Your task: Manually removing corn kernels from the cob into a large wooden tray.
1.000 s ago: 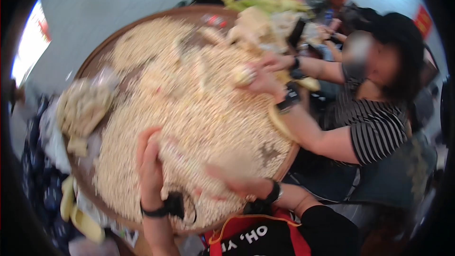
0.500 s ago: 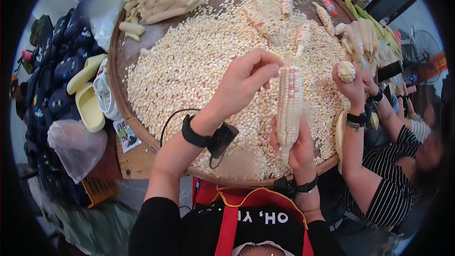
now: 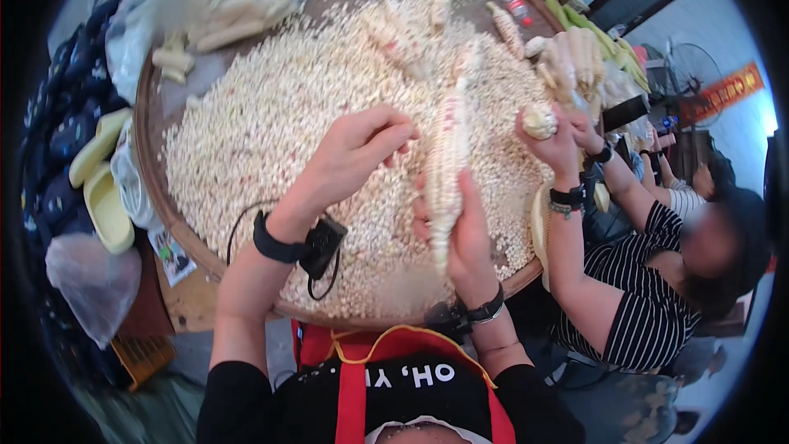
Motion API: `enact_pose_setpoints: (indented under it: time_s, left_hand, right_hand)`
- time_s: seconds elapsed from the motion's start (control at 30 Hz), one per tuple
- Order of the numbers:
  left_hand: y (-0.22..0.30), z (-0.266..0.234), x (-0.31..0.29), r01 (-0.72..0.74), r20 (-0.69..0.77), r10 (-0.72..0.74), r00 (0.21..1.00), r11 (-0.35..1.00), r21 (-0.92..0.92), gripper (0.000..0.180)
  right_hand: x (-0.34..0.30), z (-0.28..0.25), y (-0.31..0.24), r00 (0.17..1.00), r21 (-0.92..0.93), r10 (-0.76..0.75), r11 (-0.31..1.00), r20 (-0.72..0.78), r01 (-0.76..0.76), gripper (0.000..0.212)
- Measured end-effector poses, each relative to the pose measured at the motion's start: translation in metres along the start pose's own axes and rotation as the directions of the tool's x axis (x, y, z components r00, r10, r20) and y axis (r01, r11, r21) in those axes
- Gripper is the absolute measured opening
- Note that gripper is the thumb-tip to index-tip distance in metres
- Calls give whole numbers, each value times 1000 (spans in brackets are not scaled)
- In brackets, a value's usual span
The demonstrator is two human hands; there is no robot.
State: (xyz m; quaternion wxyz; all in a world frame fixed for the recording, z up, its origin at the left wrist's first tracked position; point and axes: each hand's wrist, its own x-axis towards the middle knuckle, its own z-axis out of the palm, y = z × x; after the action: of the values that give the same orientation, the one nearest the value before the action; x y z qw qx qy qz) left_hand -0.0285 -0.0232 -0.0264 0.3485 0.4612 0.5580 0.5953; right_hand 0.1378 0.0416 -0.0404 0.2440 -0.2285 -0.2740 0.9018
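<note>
My right hand (image 3: 468, 238) is wrapped round the lower part of an ear of corn (image 3: 449, 156), pale with a few pink kernels near its top. The ear stands nearly upright over the heap of loose kernels (image 3: 271, 148). Left of the ear, a short gap away, my left hand (image 3: 357, 152) hangs with fingers curled and thumb pressed in; whatever they may hold is hidden. Beyond the ear's tip lie more partly stripped ears, one with reddish kernels (image 3: 393, 39).
A round brown tray (image 3: 146, 156) holds the heap. Bagged cobs (image 3: 234, 8) lie at its far left, more cobs (image 3: 575, 62) and a small bottle (image 3: 516, 6) at the far right. Beside me on the right, a person in stripes (image 3: 633, 296) grips another ear (image 3: 540, 121).
My view has swung right, so the scene sits farther left. My left hand has drawn away from the ear's upper end, leaving a gap. The right hand keeps its hold.
</note>
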Motion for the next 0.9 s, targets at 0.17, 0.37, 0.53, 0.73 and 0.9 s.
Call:
enact_pose_setpoints:
  time_s: [0.17, 0.37, 0.53, 0.73, 0.9]
  left_hand:
    - [-3, 16, 8, -49, -248, 13, 969, 989, -138, 33]
    - [-16, 15, 5, -25, -233, -51, 971, 949, -315, 34]
    - [-19, 18, 2, 187, 217, -145, 965, 965, -185, 33]
    - [0, 6, 18, -286, -540, 5, 842, 851, -440, 42]
    - [-18, -2, -6, -199, -516, -84, 852, 860, -470, 44]
  right_hand:
    - [-9, 0, 2, 991, -165, 117, 981, 62, -105, 33]
    - [-38, 5, 7, 989, -316, -111, 946, -94, 76, 37]
    - [-29, -27, -19, 986, 129, -164, 978, 7, 162, 41]
    - [-38, -27, -34, 989, 246, -145, 959, -4, 141, 46]
    - [-37, -21, -19, 999, 63, -33, 998, 43, 31, 43]
